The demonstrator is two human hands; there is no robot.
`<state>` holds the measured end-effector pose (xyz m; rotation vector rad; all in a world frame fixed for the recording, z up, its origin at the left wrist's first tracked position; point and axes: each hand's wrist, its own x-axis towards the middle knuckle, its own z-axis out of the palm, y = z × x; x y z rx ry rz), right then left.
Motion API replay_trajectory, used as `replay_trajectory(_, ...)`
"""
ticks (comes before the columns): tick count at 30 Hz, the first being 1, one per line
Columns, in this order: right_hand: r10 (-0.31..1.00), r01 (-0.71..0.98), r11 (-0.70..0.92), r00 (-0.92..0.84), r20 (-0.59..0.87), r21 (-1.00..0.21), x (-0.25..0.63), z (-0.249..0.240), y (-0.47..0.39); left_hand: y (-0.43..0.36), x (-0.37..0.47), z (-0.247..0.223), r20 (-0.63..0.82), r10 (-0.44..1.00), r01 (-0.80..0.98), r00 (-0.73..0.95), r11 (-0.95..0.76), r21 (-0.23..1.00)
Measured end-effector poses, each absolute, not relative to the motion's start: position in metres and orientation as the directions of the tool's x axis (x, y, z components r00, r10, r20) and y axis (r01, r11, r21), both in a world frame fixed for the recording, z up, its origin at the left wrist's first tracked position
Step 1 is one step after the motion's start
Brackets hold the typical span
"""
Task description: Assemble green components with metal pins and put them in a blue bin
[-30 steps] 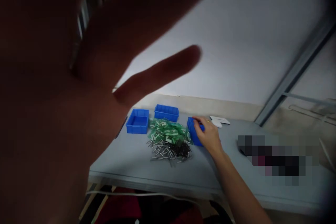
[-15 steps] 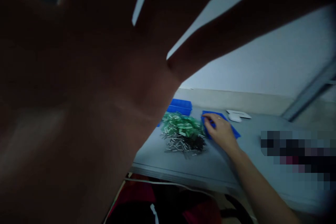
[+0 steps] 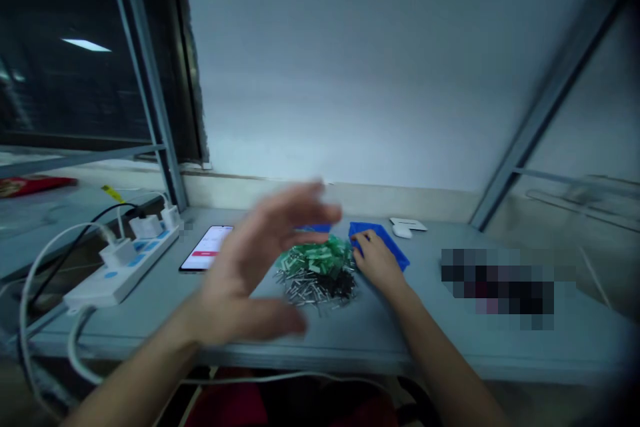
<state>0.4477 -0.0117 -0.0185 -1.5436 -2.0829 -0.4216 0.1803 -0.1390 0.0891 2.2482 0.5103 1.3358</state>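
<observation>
My left hand [image 3: 255, 267] is raised over the desk, blurred, its thumb and fingers spread and nothing between them. It hides part of a blue tray [image 3: 320, 228] behind it. My right hand [image 3: 377, 260] rests at the left side of another blue tray [image 3: 400, 257], fingers bent and apart, with nothing visible in them. Between the hands lies a heap of green pieces [image 3: 320, 257], with silver metal pins [image 3: 305, 290] in front and small dark pieces [image 3: 343, 285] at its right.
On the grey desk [image 3: 350, 340], a lit phone [image 3: 207, 248] and a white power strip [image 3: 123, 270] with plugs and cables lie left. White items [image 3: 403, 230] sit at the back right, and a pixelated dark object [image 3: 500, 287] lies farther right. Metal posts stand on both sides.
My left hand has moved down and away from the camera, which it had largely covered, to above the desk. My right hand stays by the blue tray. The view has shifted, showing the left side.
</observation>
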Motion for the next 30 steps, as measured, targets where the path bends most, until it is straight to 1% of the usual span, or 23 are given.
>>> replay_trajectory(2, 0.809, 0.960, 0.279, -0.214, 0.547, -0.037, 0.446, -0.018, -0.013, -0.122, 0.201, 0.059, 0.613, 0.531, 0.195, 0.585, -0.826, 0.529)
replay_trajectory(3, 0.816, 0.961, 0.276, -0.218, 0.535, -0.030, 0.445, -0.018, -0.013, -0.114, 0.210, 0.041, 0.540, 0.531, 0.292, 0.653, -0.834, 0.468)
replay_trajectory(4, 0.822, 0.960, 0.280, -0.228, 0.523, -0.022, 0.444, -0.018, -0.013, -0.105, 0.218, 0.022, 0.453, 0.528, 0.394, 0.718, -0.845, 0.361)
replay_trajectory(5, 0.826, 0.957, 0.289, -0.242, 0.510, -0.013, 0.444, -0.018, -0.013, -0.096, 0.224, 0.005, 0.401, 0.530, 0.464, 0.747, -0.848, 0.256)
replay_trajectory(6, 0.828, 0.954, 0.300, -0.257, 0.498, -0.006, 0.443, -0.018, -0.013, -0.089, 0.229, -0.009, 0.362, 0.526, 0.498, 0.770, -0.849, 0.174)
replay_trajectory(7, 0.829, 0.951, 0.309, -0.270, 0.489, 0.001, 0.443, -0.018, -0.013, -0.082, 0.231, -0.019, 0.355, 0.517, 0.512, 0.779, -0.851, 0.115)
replay_trajectory(9, 0.830, 0.948, 0.319, -0.285, 0.479, 0.012, 0.443, -0.019, -0.012, -0.071, 0.232, -0.028, 0.393, 0.499, 0.537, 0.773, -0.844, 0.015)
replay_trajectory(12, 0.832, 0.949, 0.314, -0.287, 0.474, 0.023, 0.442, -0.018, -0.013, -0.061, 0.225, -0.023, 0.411, 0.444, 0.519, 0.796, -0.850, -0.088)
replay_trajectory(18, 0.824, 0.953, 0.294, -0.293, 0.485, 0.076, 0.436, -0.013, -0.020, -0.059, 0.218, -0.015, 0.404, 0.372, 0.470, 0.836, -0.865, -0.176)
replay_trajectory(21, 0.811, 0.953, 0.283, -0.297, 0.504, 0.105, 0.434, -0.013, -0.023, -0.056, 0.211, -0.006, 0.421, 0.387, 0.486, 0.820, -0.859, -0.159)
replay_trajectory(23, 0.802, 0.951, 0.285, -0.305, 0.513, 0.120, 0.434, -0.015, -0.023, -0.048, 0.201, 0.003, 0.470, 0.463, 0.576, 0.751, -0.808, -0.124)
replay_trajectory(25, 0.794, 0.947, 0.294, -0.317, 0.519, 0.129, 0.433, -0.018, -0.022, -0.036, 0.186, 0.009, 0.513, 0.578, 0.707, 0.634, -0.703, -0.081)
replay_trajectory(27, 0.786, 0.944, 0.304, -0.327, 0.525, 0.132, 0.431, -0.019, -0.019, -0.025, 0.171, 0.008, 0.510, 0.667, 0.800, 0.543, -0.596, -0.072)
replay_trajectory(30, 0.769, 0.941, 0.312, -0.329, 0.548, 0.127, 0.430, -0.012, -0.018, -0.014, 0.154, -0.003, 0.446, 0.753, 0.855, 0.483, -0.516, -0.054)
